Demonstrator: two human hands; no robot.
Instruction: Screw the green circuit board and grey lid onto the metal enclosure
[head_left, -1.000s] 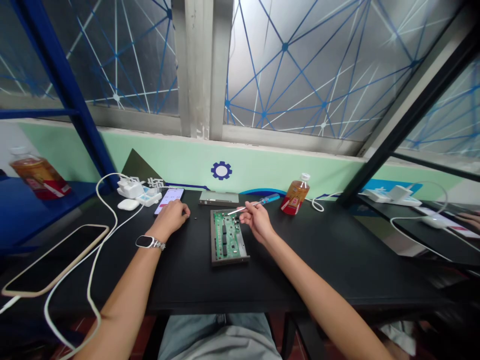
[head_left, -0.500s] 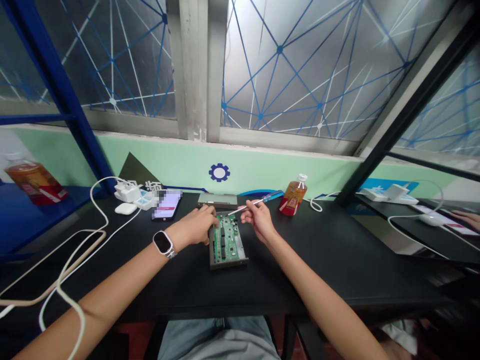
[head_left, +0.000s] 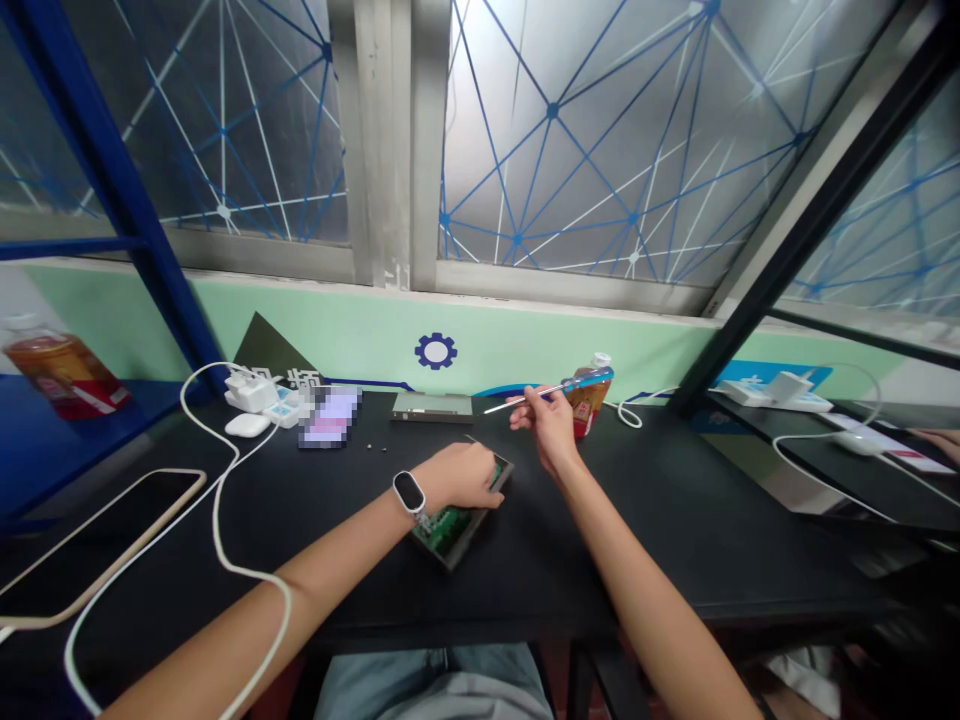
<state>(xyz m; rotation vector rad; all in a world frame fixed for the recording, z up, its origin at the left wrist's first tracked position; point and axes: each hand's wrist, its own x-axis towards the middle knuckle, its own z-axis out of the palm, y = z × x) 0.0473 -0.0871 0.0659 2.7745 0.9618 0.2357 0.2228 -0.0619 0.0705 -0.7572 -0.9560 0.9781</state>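
Observation:
A green circuit board in a grey metal tray (head_left: 457, 525) lies on the black desk (head_left: 600, 540), turned at an angle. My left hand (head_left: 465, 476) rests over it, fingers curled round its far edge, a watch on the wrist. My right hand (head_left: 547, 425) is raised just right of the board and pinches a blue-handled screwdriver (head_left: 555, 388), its shaft pointing left. Two tiny screws (head_left: 375, 446) lie on the desk to the left of the board.
A grey metal cover (head_left: 432, 406) lies at the back by the wall. A tea bottle (head_left: 589, 395) stands behind my right hand. A lit phone (head_left: 328, 416), chargers (head_left: 255, 392), an earbud case (head_left: 246, 424), white cables and a dark phone (head_left: 97, 530) fill the left.
My left hand moved from the phone to the board and turned the board clockwise. My right hand lifted the screwdriver up and to the right, off the board.

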